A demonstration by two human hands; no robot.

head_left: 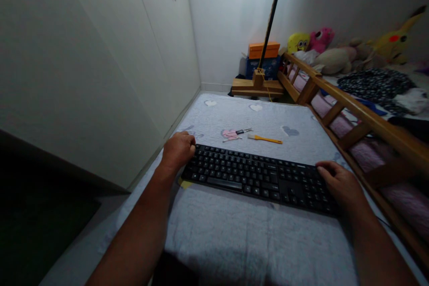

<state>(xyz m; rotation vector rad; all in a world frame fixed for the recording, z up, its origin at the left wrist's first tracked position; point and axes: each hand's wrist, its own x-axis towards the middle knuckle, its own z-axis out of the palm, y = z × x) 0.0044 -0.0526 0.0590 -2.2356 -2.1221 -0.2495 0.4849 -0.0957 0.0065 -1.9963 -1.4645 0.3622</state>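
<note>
Keyboard [234,167] lies on bed sheet [268,237], between the two hands, and its long axis runs from a little past 9 o'clock to a little past 3 o'clock. From the left hand [178,149] it extends toward 3 o'clock, from the right hand [342,183] toward 9 o'clock. Neither hand is nearer, as each touches one end. Left fingers are curled closed on the corner; right thumb and forefinger pinch the far edge, almost together. Small label on the keyboard is not readable. Beyond, yellow brush [268,139] is at 12 o'clock, small black-and-silver tool [240,132] at 11. Farther, at 12, blue box [252,69] bears print too blurred for reading.
</note>
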